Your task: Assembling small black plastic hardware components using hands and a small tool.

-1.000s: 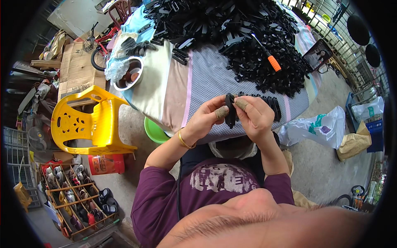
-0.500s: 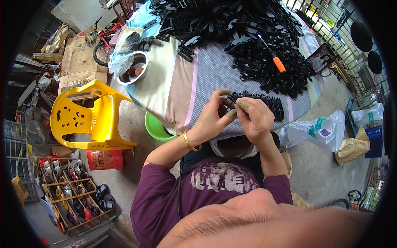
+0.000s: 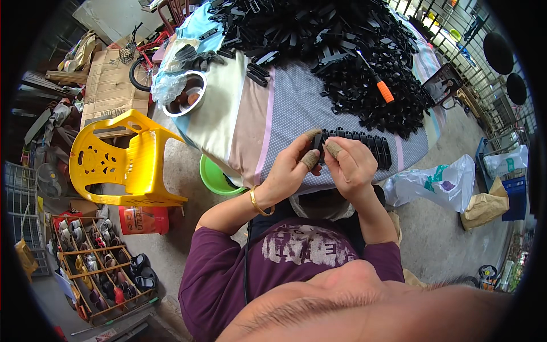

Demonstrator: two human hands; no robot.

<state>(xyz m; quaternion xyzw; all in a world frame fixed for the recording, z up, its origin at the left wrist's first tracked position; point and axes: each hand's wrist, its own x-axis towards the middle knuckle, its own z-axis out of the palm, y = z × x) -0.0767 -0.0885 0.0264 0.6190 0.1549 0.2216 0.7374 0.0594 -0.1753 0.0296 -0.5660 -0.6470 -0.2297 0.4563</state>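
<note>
Cluttered yard floor surrounded a cloth-covered table [image 3: 228, 108], with a yellow plastic chair [image 3: 122, 159] at its left and a heap of black plastic clips [image 3: 342, 51] across its far side; the left hand [image 3: 290, 171], fingers curled, pinched a small black clip [image 3: 319, 149] at the near edge. The right hand [image 3: 350, 165] was closed on the same piece beside a row of joined clips [image 3: 364, 142]; pressing squarely with the taped fingertips [image 3: 310, 159] would probably have kept it from slipping.

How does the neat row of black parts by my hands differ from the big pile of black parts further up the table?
The row of black parts is lined up evenly near the table edge, touched by both hands; the pile of black parts is jumbled, far larger, and untouched, with an orange-handled tool on it. Both look like black plastic.
</note>
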